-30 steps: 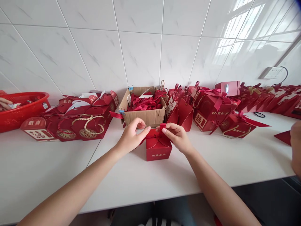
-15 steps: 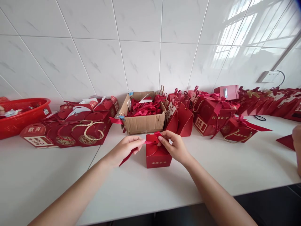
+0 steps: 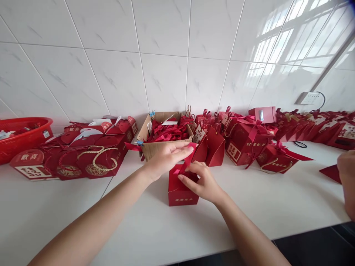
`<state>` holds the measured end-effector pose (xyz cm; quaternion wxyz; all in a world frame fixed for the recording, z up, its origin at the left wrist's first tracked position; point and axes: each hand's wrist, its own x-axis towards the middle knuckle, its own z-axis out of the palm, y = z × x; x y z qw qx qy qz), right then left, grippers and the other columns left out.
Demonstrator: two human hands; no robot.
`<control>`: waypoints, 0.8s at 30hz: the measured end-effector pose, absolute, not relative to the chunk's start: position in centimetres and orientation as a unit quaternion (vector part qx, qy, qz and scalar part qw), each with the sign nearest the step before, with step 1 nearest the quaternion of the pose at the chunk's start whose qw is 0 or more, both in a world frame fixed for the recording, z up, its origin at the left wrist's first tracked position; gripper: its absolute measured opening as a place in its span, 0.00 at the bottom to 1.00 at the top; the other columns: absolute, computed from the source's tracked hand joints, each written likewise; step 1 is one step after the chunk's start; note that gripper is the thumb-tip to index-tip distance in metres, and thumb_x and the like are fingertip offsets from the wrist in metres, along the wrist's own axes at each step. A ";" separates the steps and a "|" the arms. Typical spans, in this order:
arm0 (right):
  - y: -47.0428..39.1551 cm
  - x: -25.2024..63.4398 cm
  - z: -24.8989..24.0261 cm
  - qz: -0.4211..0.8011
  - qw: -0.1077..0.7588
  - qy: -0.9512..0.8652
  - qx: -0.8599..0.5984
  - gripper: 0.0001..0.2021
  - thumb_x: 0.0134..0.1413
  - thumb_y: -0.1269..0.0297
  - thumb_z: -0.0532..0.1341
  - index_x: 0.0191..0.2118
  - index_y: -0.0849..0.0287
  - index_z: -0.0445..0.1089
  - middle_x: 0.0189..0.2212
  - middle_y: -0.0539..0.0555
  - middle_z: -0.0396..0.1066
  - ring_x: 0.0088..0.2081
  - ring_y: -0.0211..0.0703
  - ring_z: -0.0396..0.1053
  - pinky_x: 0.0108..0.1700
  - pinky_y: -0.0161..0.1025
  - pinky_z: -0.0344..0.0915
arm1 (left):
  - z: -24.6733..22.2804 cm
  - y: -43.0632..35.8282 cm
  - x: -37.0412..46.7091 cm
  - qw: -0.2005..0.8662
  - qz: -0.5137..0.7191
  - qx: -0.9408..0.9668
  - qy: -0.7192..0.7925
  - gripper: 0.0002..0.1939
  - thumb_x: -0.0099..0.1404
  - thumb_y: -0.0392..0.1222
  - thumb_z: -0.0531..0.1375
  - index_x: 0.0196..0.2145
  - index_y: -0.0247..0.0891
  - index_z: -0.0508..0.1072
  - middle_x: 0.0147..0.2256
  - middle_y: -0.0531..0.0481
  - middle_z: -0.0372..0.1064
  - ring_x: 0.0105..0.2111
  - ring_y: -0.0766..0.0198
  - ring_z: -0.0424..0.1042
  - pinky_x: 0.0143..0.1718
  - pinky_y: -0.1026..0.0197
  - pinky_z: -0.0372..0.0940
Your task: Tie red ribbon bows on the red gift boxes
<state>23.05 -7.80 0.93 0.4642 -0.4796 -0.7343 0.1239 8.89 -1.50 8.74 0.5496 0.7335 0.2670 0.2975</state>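
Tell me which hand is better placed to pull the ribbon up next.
Probably the left hand: it grips the raised end of the red ribbon, above the red box, while the right hand is lower, at the box's top.

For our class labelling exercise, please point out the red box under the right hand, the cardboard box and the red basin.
Red box (image 3: 183,198), head view: its front face.
Cardboard box (image 3: 150,150), head view: its front wall.
Red basin (image 3: 24,143), head view: its outer side wall.
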 end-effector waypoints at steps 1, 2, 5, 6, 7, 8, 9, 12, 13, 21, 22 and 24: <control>-7.7 23.0 0.8 0.130 0.471 -0.724 -0.488 0.09 0.56 0.61 0.60 0.26 0.57 0.69 0.21 0.50 0.69 0.27 0.40 0.61 0.33 0.39 0.56 | 8.3 -1.2 8.8 0.548 0.299 0.732 0.274 0.20 0.62 0.54 0.58 0.46 0.40 0.75 0.47 0.45 0.72 0.45 0.55 0.71 0.50 0.52 0.62; -7.7 23.0 0.8 0.141 0.477 -0.713 -0.494 0.11 0.57 0.60 0.60 0.25 0.57 0.69 0.21 0.50 0.69 0.27 0.40 0.61 0.33 0.39 0.56 | 7.9 -0.9 8.6 0.543 0.302 0.730 0.284 0.21 0.62 0.56 0.57 0.46 0.40 0.74 0.47 0.45 0.71 0.45 0.55 0.71 0.50 0.52 0.62; -7.5 23.0 0.7 0.184 0.482 -0.697 -0.498 0.13 0.58 0.59 0.60 0.25 0.57 0.70 0.23 0.51 0.71 0.28 0.41 0.63 0.34 0.39 0.58 | 6.7 -0.6 7.3 0.504 0.318 0.744 0.303 0.20 0.62 0.58 0.57 0.41 0.39 0.74 0.44 0.45 0.72 0.45 0.54 0.71 0.49 0.53 0.63; -7.5 23.0 0.7 0.196 0.485 -0.693 -0.495 0.13 0.58 0.59 0.59 0.25 0.57 0.70 0.23 0.52 0.72 0.28 0.41 0.64 0.34 0.39 0.59 | 6.3 -0.6 6.7 0.483 0.315 0.757 0.307 0.19 0.61 0.57 0.59 0.40 0.39 0.73 0.42 0.46 0.73 0.46 0.54 0.70 0.49 0.53 0.63; -7.5 23.0 0.7 0.204 0.489 -0.691 -0.493 0.13 0.58 0.59 0.59 0.25 0.57 0.71 0.24 0.52 0.73 0.28 0.41 0.64 0.34 0.39 0.59 | 5.9 -0.7 6.2 0.461 0.305 0.774 0.310 0.18 0.59 0.55 0.61 0.40 0.40 0.73 0.41 0.46 0.73 0.46 0.54 0.70 0.50 0.53 0.62; -7.5 23.0 0.7 0.209 0.491 -0.689 -0.490 0.13 0.59 0.59 0.58 0.25 0.57 0.71 0.24 0.52 0.73 0.29 0.41 0.64 0.34 0.38 0.59 | 5.6 -0.8 5.8 0.439 0.291 0.790 0.314 0.18 0.57 0.54 0.63 0.40 0.40 0.74 0.41 0.47 0.74 0.46 0.54 0.71 0.50 0.53 0.62; -7.6 23.0 0.7 0.211 0.493 -0.689 -0.487 0.14 0.60 0.59 0.57 0.25 0.58 0.71 0.25 0.52 0.73 0.28 0.40 0.64 0.34 0.38 0.59 | 5.2 -0.9 5.4 0.418 0.278 0.804 0.318 0.17 0.56 0.52 0.65 0.40 0.41 0.75 0.41 0.47 0.75 0.46 0.53 0.71 0.50 0.53 0.62; -7.6 23.0 0.7 0.211 0.503 -0.688 -0.479 0.15 0.61 0.59 0.55 0.26 0.58 0.70 0.24 0.52 0.71 0.28 0.40 0.63 0.31 0.37 0.59 | 4.3 -1.3 5.1 0.377 0.276 0.821 0.329 0.14 0.56 0.50 0.64 0.39 0.41 0.78 0.40 0.47 0.76 0.44 0.53 0.72 0.47 0.55 0.65; -7.6 22.9 0.7 0.211 0.509 -0.685 -0.477 0.15 0.61 0.59 0.55 0.26 0.58 0.70 0.24 0.52 0.70 0.27 0.39 0.63 0.31 0.37 0.59 | 4.0 -1.4 5.2 0.369 0.291 0.819 0.329 0.13 0.57 0.49 0.64 0.37 0.41 0.79 0.39 0.47 0.77 0.42 0.54 0.73 0.46 0.55 0.66; -7.8 22.6 0.7 0.253 0.538 -0.656 -0.465 0.08 0.59 0.59 0.58 0.32 0.57 0.66 0.24 0.51 0.72 0.27 0.40 0.68 0.32 0.37 0.63 | 1.9 -2.5 6.0 0.321 0.416 0.785 0.330 0.05 0.59 0.42 0.61 0.32 0.41 0.76 0.34 0.49 0.76 0.38 0.56 0.74 0.44 0.55 0.66; -7.8 22.6 0.7 0.259 0.546 -0.650 -0.461 0.07 0.58 0.60 0.59 0.33 0.56 0.63 0.24 0.50 0.71 0.27 0.40 0.69 0.31 0.37 0.63 | 1.8 -2.7 6.1 0.328 0.415 0.783 0.328 0.04 0.59 0.41 0.61 0.33 0.40 0.75 0.34 0.48 0.76 0.38 0.56 0.74 0.45 0.55 0.66; -7.7 22.6 0.5 0.269 0.559 -0.641 -0.452 0.08 0.58 0.61 0.59 0.35 0.55 0.59 0.24 0.49 0.71 0.28 0.41 0.70 0.32 0.37 0.63 | 1.8 -2.9 6.2 0.351 0.412 0.779 0.318 0.04 0.58 0.40 0.62 0.33 0.39 0.73 0.35 0.48 0.75 0.39 0.57 0.73 0.44 0.57 0.66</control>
